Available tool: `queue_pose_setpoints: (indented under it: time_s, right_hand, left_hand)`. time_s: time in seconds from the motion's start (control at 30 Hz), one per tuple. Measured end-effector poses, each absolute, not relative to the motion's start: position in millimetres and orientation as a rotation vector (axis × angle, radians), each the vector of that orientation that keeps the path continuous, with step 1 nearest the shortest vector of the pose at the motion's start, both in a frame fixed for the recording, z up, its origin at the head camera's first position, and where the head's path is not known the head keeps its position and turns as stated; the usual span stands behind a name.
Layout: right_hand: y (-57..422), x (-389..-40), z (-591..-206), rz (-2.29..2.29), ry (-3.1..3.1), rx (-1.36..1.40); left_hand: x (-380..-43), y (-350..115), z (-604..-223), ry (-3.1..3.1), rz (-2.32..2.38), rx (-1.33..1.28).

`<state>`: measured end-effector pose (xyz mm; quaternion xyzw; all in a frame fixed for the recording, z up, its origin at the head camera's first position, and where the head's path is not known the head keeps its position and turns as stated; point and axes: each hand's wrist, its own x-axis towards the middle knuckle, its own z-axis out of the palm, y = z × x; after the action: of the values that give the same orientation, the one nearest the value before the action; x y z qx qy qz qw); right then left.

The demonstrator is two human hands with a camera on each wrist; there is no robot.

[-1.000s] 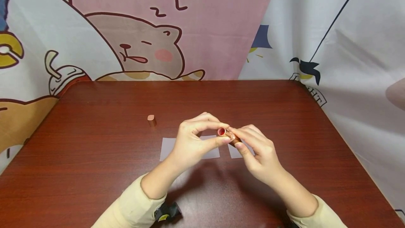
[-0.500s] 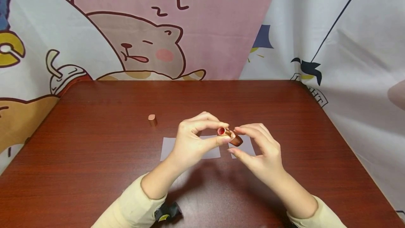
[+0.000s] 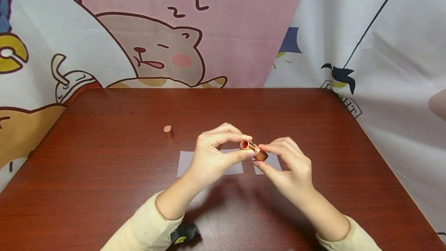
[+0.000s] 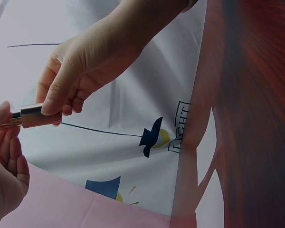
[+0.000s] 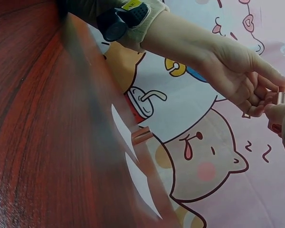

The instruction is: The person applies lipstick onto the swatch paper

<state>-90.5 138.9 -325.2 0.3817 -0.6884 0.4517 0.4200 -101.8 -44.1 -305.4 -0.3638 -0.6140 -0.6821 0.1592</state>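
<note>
Above the table, both hands hold an uncapped rose-gold lipstick (image 3: 261, 155). My left hand (image 3: 211, 154) pinches its narrow inner tube between thumb and index finger, and red shows inside the tube's open end, which points up and left. The thumb and fingertips of my right hand (image 3: 292, 165) grip the wider base. In the left wrist view, the right hand (image 4: 97, 59) comes in from above with its thumb lying on the shiny base (image 4: 35, 116). A rose-gold lipstick cap (image 3: 168, 132) stands upright on the table, left of the hands.
Two pieces of white paper lie on the brown table (image 3: 122, 173) beneath the hands: a left sheet (image 3: 184, 164) and a right sheet (image 3: 276, 164), both partly covered. A printed cartoon cloth (image 3: 226, 30) hangs behind and beside the table. A black wrist camera (image 3: 186, 233) sits at the left sleeve.
My right fingers loosen off the lipstick's base half a second ago, then pinch it again slightly farther right. The left hand keeps its pinch, almost unmoved. The cap stays put.
</note>
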Motion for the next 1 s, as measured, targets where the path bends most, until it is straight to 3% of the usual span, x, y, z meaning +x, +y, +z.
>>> queue_pose_setpoints:
  time_s: [1.0]
  right_hand:
    - [145.3,-92.2,-328.6,1.083,-1.841,1.028]
  left_hand:
    - [-102.4,-45.1,-304.4,-1.765,-1.935,-1.044]
